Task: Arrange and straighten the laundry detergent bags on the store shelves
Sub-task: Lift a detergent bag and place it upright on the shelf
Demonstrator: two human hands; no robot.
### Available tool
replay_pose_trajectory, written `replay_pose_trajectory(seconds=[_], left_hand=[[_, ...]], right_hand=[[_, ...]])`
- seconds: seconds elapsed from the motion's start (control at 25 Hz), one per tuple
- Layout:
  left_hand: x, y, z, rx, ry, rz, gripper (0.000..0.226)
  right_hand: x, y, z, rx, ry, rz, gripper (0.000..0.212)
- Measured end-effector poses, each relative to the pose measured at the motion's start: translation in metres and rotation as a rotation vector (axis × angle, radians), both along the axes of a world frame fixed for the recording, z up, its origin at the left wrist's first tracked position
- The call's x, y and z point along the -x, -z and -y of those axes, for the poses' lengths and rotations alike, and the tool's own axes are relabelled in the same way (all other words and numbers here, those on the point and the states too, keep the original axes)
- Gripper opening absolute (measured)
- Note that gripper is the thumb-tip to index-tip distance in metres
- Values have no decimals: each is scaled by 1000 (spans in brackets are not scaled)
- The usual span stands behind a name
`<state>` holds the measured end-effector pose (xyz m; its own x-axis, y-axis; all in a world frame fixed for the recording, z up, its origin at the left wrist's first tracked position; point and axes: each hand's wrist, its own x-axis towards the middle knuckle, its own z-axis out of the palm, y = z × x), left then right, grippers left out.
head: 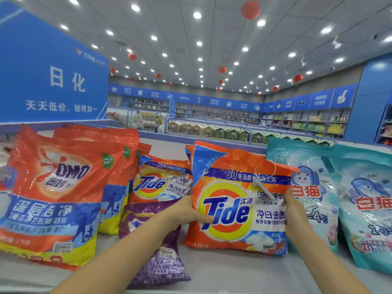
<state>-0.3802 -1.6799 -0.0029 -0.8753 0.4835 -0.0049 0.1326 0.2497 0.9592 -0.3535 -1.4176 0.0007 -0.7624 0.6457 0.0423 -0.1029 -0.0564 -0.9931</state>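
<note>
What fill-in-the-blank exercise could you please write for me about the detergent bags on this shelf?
1. The left hand and right hand grip an orange bag branded ____.
2. The purple bag lies to the ____ of that orange bag.
3. The large red bags at far left carry the brand ____.
4. The teal bags picture a white ____.
Missing words: Tide; left; OMO; cat.
</note>
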Motion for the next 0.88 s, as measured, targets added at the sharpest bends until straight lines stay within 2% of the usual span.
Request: replay_pose_trajectory(seconds=[0.16,0.36,0.48,0.56,0.64,0.76,0.88], left_hand=[[-4,-1,5,100,-47,-42,42],[-14,-34,71,47,-185,-129,54],[-29,-37,114,69,-247,-199,40],[-43,-34,132,152,-206,-241,35],[-58,-30,147,251,-130,-263,37],[-70,-22,164,348,-1,-266,54],[-77,-2,163,500,130,-272,71]], right_hand=[[13,9,1,-39,44,61,53],[14,5,5,-103,75,50,63],[13,4,13,-173,115,46,57],[14,4,16,-236,167,43,60],[13,5,20,-299,196,46,52],[9,9,24,-379,170,-3,29],[3,13,32,-448,256,-100,24]])
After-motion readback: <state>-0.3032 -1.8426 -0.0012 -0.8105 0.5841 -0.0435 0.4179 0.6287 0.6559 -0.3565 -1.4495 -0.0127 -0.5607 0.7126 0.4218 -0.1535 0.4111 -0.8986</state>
